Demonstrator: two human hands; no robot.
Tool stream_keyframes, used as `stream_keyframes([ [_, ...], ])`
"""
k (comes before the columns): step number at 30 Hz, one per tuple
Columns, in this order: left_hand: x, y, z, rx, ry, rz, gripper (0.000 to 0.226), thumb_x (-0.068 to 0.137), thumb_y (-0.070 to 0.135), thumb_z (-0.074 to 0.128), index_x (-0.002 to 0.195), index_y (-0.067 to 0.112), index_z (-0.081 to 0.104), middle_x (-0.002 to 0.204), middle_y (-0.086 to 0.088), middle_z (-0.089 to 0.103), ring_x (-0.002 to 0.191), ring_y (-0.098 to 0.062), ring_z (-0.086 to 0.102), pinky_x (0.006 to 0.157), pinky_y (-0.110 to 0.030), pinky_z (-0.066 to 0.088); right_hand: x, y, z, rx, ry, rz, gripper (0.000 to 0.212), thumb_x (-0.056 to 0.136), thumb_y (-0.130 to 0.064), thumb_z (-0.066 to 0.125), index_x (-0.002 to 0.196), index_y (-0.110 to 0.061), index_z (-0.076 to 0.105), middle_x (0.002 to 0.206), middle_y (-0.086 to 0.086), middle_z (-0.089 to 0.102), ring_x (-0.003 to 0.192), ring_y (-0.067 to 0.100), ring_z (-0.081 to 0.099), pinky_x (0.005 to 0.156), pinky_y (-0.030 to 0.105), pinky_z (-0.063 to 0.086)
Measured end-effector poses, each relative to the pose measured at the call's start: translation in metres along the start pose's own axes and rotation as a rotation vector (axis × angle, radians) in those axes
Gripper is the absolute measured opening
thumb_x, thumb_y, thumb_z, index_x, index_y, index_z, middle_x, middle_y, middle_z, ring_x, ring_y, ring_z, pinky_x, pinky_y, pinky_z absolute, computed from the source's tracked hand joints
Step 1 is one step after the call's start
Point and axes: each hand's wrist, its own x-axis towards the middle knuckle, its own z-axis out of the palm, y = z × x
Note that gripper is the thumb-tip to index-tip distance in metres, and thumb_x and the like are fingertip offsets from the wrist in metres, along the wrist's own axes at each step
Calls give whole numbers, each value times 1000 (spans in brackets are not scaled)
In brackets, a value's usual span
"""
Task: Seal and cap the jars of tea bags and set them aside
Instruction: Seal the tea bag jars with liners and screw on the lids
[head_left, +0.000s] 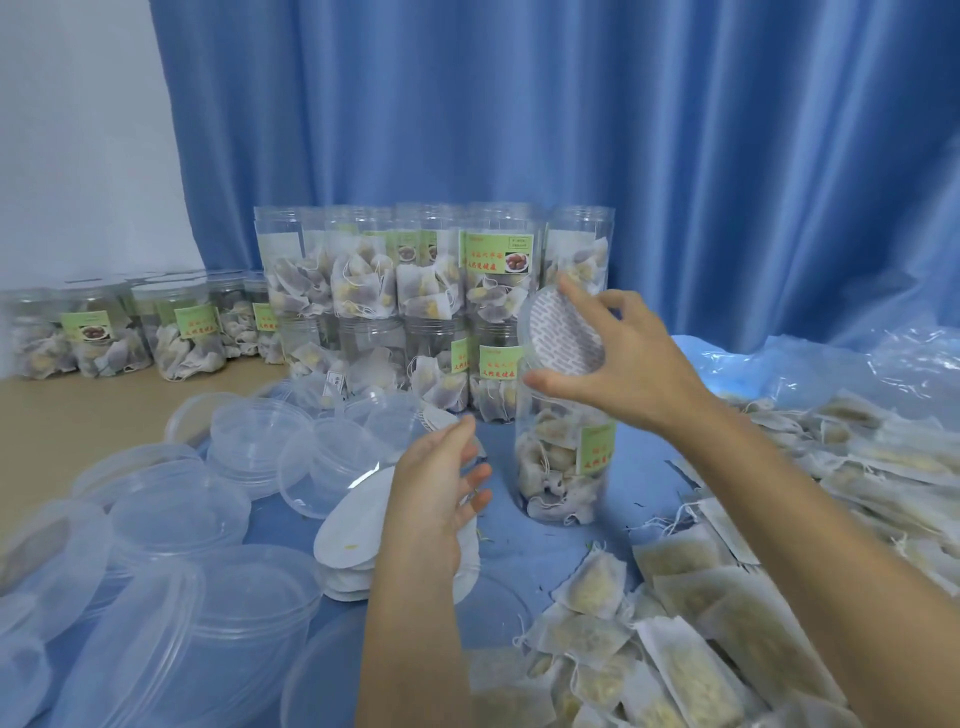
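A clear jar of tea bags (563, 462) with a green label stands upright on the blue cloth at the centre. My right hand (623, 364) pinches a round seal disc (563, 335), tilted, right over the jar's mouth. My left hand (441, 488) hovers with fingers relaxed and holds nothing, left of the jar and above a stack of white seal discs (353, 540). Several clear plastic caps (249, 452) lie scattered to the left.
Filled open jars (431, 291) are stacked in two tiers behind. Capped jars (114, 332) line the wooden table at far left. Loose tea bags (727, 597) pile at right, by a plastic bag (831, 374). A blue curtain hangs behind.
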Motion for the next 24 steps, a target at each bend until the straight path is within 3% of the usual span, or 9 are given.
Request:
stream_keyframes([
  [4, 1, 0, -2, -23, 26, -21, 5, 89, 21, 61, 85, 18, 61, 89, -2, 64, 72, -14, 62, 56, -25, 46, 29, 12, 2, -341, -255, 58, 98, 59, -88, 46, 144, -48, 21, 147, 8, 33, 133, 35, 28, 107, 47, 29],
  [10, 0, 1, 1, -41, 26, -5, 5, 89, 18, 61, 84, 16, 62, 79, 0, 66, 67, -14, 61, 57, -25, 48, 44, 23, 11, -110, -432, 125, 101, 59, -83, 57, 146, -39, 27, 157, 8, 19, 143, 28, 20, 110, 42, 26],
  [15, 0, 1, 1, -39, 23, -10, 4, 89, 17, 61, 85, 16, 62, 79, 0, 67, 67, -14, 61, 57, -25, 48, 34, 26, 24, -63, -341, 137, 96, 62, -74, 63, 145, -43, 26, 149, 8, 25, 135, 30, 34, 102, 39, 35],
  [20, -2, 1, 5, -16, 28, 4, 6, 89, 16, 59, 84, 17, 62, 77, 1, 66, 67, -14, 61, 57, -25, 47, 11, 21, 21, -87, -221, 95, 96, 61, -74, 63, 145, -45, 23, 147, 5, 27, 133, 24, 37, 105, 37, 34],
  [24, -4, -1, 23, 57, 41, 58, 8, 90, 7, 54, 90, 13, 60, 87, -4, 59, 72, -15, 56, 62, -23, 47, -24, 25, 20, -63, -40, 18, 95, 58, -74, 59, 143, -51, 22, 148, -1, 24, 136, 19, 32, 103, 36, 35],
])
